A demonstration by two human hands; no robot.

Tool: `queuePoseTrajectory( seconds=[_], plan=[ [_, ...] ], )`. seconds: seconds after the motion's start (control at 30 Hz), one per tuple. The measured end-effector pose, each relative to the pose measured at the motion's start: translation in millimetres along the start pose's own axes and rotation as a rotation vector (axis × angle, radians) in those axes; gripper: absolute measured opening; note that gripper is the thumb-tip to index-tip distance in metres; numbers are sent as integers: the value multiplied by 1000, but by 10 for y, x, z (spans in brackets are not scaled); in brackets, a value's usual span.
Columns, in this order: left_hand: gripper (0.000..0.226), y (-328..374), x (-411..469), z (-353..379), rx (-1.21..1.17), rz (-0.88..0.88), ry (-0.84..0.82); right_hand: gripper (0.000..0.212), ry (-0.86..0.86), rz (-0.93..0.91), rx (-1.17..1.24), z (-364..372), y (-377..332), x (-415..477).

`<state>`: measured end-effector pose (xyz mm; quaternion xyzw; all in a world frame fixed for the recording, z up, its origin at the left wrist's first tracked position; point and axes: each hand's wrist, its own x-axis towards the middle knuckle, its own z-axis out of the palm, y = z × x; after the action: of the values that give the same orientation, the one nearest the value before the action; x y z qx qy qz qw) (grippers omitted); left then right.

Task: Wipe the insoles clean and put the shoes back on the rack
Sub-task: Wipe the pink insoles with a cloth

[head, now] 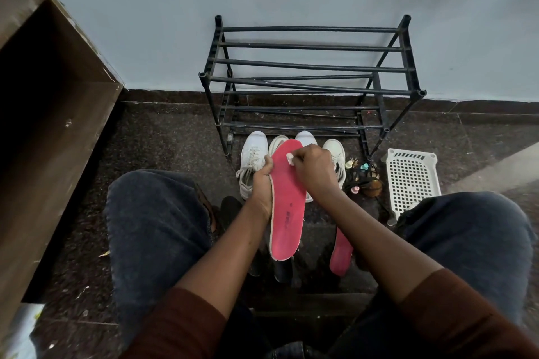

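Wiping the pink insole well calls, I think, for firm overlapping strokes from toe to heel, with support behind so it does not bend. The left hand grips its left edge, holding it up between the knees; the right hand pinches a small white wad against the toe end. A second pink insole lies on the floor, and the white sneakers sit just before the black rack
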<state>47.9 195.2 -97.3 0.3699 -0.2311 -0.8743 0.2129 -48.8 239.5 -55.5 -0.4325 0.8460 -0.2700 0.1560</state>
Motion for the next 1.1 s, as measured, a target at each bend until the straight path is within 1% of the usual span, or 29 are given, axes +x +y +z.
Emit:
queuePoseTrajectory(
  seconds=[0.13, 0.2, 0.27, 0.3, 0.37, 0.47, 0.57, 0.67, 0.77, 0.83, 0.9, 1.0, 1.07, 1.1],
  plan=[
    [69, -42, 55, -111, 42, 16, 28, 17, -187, 39, -10, -1, 10, -175],
    [70, -98, 52, -154, 25, 20, 35, 14, -260, 29, -29, -25, 29, -235],
    [69, -144, 40, -186, 9, 39, 41, 11, -305, 44, 10, -49, 58, -248],
    [69, -158, 46, -200, 9, 52, 42, 9, -300, 64, 50, -51, 71, -240],
    [68, -155, 41, -183, 7, 61, 40, 10, -236, 111, 113, -36, 79, -211],
    [65, -143, 33, -152, -26, 44, 31, 13, -101, 114, 114, 0, 54, -96],
    [68, -166, -12, -141, -56, 47, -14, 19, 18, 128, 103, -36, 22, 54],
    [68, -174, -44, -128, -66, 57, -27, 18, 35, 124, 109, -50, 14, 108],
    [69, -142, -25, -142, -87, 29, 5, 17, -69, 100, 81, -33, 19, 43],
    [69, -135, -9, -143, -77, 19, -3, 17, -150, 80, 39, -34, 46, -22],
    [68, -174, 12, -149, -78, 26, 5, 17, -221, 43, -30, -64, 58, -94],
    [61, -210, 19, -162, -122, 44, 53, 17, -354, -20, -150, -108, 55, -191],
    [58, -219, 18, -174, -136, 76, 52, 16, -395, -29, -171, -111, 72, -241],
    [58, -225, 17, -168, -153, 90, 53, 14, -383, -18, -146, -105, 91, -250]
  ],
)
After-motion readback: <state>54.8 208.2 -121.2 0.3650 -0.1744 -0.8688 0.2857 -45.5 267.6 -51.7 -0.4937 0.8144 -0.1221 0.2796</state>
